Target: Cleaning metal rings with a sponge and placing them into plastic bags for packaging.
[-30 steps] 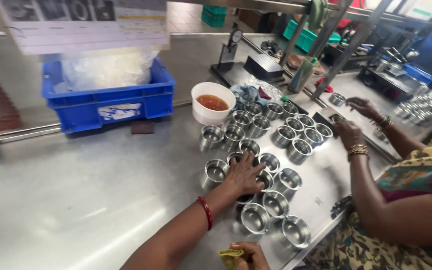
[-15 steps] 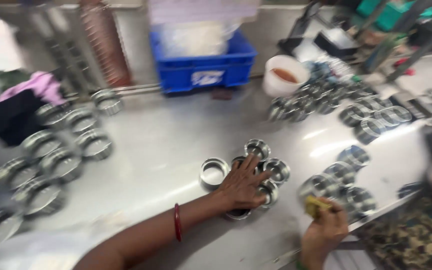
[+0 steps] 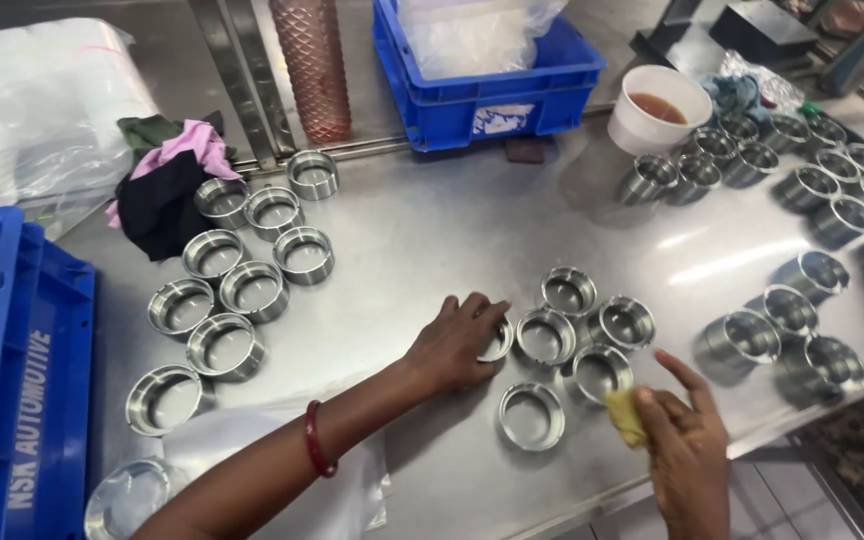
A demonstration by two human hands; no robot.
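My left hand rests on the steel table, its fingers closed around a shiny metal ring. That ring belongs to a small cluster of metal rings in front of me. One ring lies apart, nearer the table edge. My right hand hovers at the cluster's near side and pinches a small yellow sponge piece, right beside a ring.
Several more rings lie in a group at the left and at the far right. A blue crate with plastic bags, a white bowl of brown liquid, a dark cloth and another blue crate stand around.
The view swung left, showing the left group of rings and the near blue crate. My left hand stayed on the ring cluster; my right hand with the sponge came up beside it.
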